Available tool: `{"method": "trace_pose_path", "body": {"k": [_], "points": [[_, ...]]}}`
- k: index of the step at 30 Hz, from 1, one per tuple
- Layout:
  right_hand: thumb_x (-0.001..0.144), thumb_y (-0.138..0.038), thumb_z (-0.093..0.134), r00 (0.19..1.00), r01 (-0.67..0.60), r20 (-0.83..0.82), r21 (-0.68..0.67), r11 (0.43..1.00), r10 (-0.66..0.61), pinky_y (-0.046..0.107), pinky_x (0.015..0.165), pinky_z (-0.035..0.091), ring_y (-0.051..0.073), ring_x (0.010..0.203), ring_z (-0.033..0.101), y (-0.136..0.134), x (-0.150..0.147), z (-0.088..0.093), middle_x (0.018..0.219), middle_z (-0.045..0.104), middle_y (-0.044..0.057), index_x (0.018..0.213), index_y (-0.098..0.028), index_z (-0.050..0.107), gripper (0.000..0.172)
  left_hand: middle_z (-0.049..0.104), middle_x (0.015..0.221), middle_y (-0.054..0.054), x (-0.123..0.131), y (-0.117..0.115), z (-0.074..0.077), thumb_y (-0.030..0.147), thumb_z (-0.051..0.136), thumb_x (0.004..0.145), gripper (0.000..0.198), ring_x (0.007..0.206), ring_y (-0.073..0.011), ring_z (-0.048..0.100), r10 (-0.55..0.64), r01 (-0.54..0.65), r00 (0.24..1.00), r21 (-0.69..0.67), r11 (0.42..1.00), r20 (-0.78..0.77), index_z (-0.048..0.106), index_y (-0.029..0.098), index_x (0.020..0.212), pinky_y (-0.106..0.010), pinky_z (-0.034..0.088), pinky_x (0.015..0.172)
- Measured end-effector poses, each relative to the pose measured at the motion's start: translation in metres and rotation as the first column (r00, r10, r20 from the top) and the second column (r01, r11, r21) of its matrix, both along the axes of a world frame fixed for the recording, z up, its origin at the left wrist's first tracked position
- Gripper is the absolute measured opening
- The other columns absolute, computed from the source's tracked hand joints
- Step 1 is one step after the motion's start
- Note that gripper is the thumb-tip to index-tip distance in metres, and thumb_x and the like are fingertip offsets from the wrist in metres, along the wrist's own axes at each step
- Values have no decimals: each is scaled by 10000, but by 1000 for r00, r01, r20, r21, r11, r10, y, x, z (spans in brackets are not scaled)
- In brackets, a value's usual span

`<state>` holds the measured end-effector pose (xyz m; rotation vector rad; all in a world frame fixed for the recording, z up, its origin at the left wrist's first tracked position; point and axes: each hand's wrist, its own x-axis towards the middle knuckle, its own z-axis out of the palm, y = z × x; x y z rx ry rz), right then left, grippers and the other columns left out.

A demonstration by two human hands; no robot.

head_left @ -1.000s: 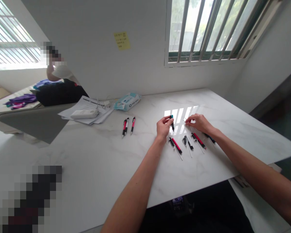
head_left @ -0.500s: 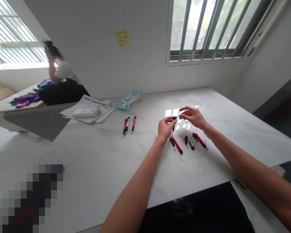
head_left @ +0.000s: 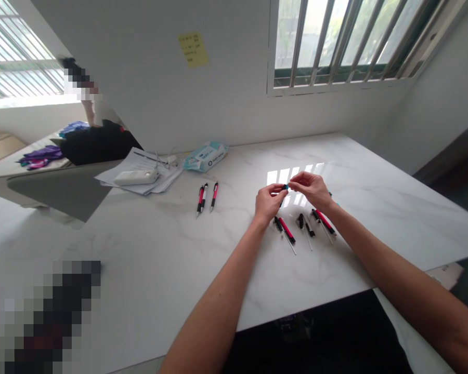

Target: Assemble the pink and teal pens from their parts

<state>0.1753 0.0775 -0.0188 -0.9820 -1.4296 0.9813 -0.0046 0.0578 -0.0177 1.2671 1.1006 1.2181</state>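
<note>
— White marble tabletop [head_left: 159,249]: first entry?
— Entry one, left hand [head_left: 268,202]: fingers pinched shut on short black pen barrel with teal tip [head_left: 284,187], raised just above tabletop.
— Second?
— Entry two, right hand [head_left: 311,190]: fingertips closed on its teal end; red-and-black pen parts [head_left: 286,231] beneath.

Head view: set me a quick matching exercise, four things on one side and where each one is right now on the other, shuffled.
1. wet wipes pack
2. yellow sticky note
3. three pens
4. teal-tipped pen piece

A. on the wall, left of the barred window
B. pinched between left hand and right hand
C. side by side on the table, left of both hands
D. at the table's far edge, beside the papers

Pairs: 1-D, 2-A, 3-C, 4-B.
</note>
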Motion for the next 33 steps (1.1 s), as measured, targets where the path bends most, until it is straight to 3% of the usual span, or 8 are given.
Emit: {"method": "trace_pose_path", "body": {"k": [7,17,22,26,33], "points": [[699,-473,926,991,53,-121,-15,998,-54,378,795,621,183,751,717,-2,2,8,829,733,9,877,-220,717,373,804,993,-104,0,0,3,313,843,765,246,857,-225,728,-15,16,1000,45,999,-17,825,191,977,-327,552,794],[684,-558,913,999,-48,19,-44,998,48,385,798,612,203,804,708,-4,4,6,895,772,47,960,-223,784,453,792,958,-105,-1,2,7,298,856,754,252,851,-220,728,26,-29,998,52,998,54,812,174,968,-342,560,828],[742,-565,873,997,54,-47,-42,998,-56,376,842,616,188,824,716,0,5,2,921,759,30,973,-244,775,407,799,983,-104,-1,3,3,292,842,763,235,858,-220,726,17,-17,1000,52,999,9,823,185,971,-326,556,805],[726,-559,887,995,25,-90,-73,997,-31,377,863,620,184,822,715,2,3,-2,901,758,27,973,-241,778,417,803,998,-100,1,2,1,312,830,774,239,845,-220,728,-25,26,1000,58,998,-10,825,192,982,-322,554,784],[771,-570,850,996,-26,88,-1,1000,26,400,862,609,229,893,733,-3,3,2,961,794,57,1033,-236,800,427,800,999,-113,-2,3,5,343,836,778,264,868,-232,734,14,-13,1000,72,997,-10,819,185,989,-340,567,805]]}}
